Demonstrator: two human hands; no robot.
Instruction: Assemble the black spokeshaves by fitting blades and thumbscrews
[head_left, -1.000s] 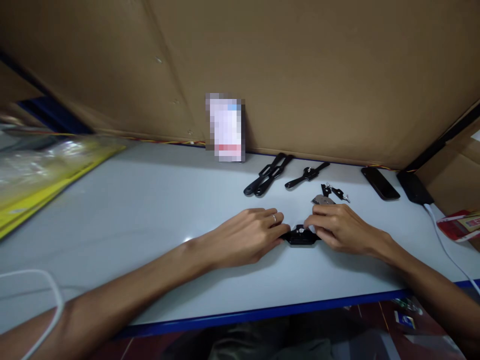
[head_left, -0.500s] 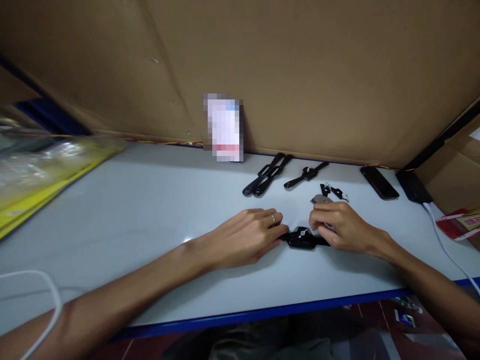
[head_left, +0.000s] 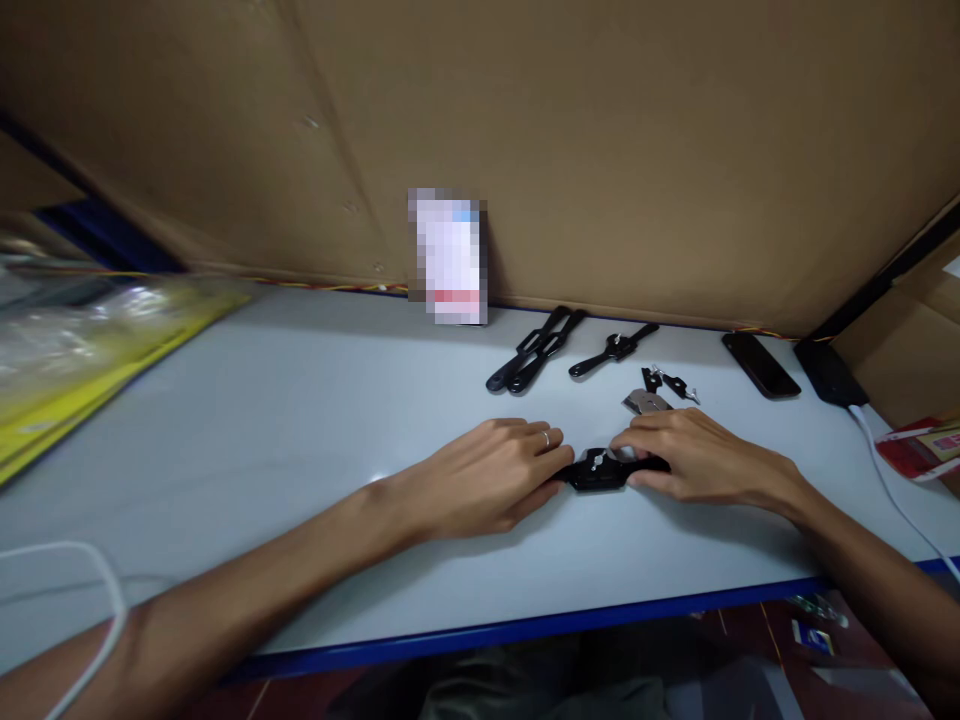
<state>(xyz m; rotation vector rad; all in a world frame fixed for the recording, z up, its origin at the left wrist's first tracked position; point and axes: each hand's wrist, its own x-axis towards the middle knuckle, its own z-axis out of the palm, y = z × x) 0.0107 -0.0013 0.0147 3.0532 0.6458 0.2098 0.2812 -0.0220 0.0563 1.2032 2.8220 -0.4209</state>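
Note:
A black watch-like piece with straps (head_left: pixel 600 472) lies flat on the white table (head_left: pixel 300 430). My left hand (head_left: pixel 487 475), with a ring on one finger, presses its left strap end down with the fingertips. My right hand (head_left: pixel 694 460) rests over its right strap, fingers laid flat on it. Just beyond my right hand lie a small silver part (head_left: pixel 643 402) and small black clips with screws (head_left: pixel 667 383).
Farther back lie a pair of black straps (head_left: pixel 536 350), another black strapped piece (head_left: pixel 615 349), a dark phone (head_left: pixel 759 364) and a black charger (head_left: pixel 825 373) with a white cable. A yellow tray with plastic bags (head_left: pixel 82 345) sits left. Cardboard walls enclose the table.
My right hand's fingers have flattened and slid left over the right strap, after pinching near the watch's middle. My left hand has stayed almost in place.

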